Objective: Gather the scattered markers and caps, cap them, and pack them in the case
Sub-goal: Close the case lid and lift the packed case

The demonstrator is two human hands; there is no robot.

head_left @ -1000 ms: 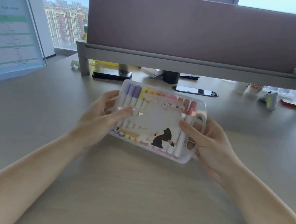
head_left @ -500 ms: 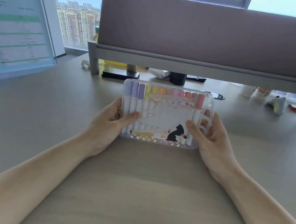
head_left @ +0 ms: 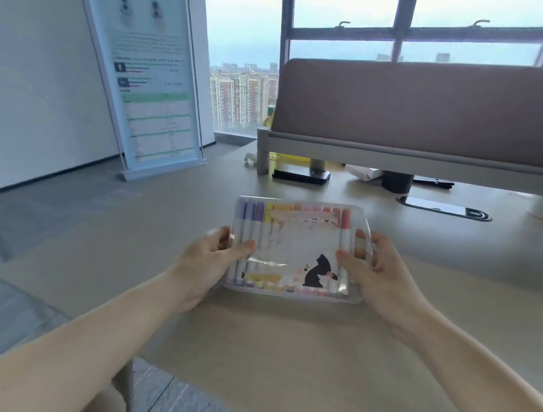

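The clear rectangular plastic case (head_left: 286, 293) is glossy and smooth, with window glare across its lid, over white-barrelled plastic markers with pastel caps (head_left: 248, 216) and a printed card (head_left: 296, 243) that looks like paper. The pale wood-grain desk top (head_left: 277, 362) is matt. Behind it, the mauve divider panel (head_left: 431, 109) looks like soft, dull cloth above a smooth grey metal rail (head_left: 407, 159).

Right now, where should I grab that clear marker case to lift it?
Take the marker case by its two short ends, a hand from each side, as the left hand and right hand hold it: thumbs on the lid, fingers round the edges. It is wide and flat, so that should keep it level.
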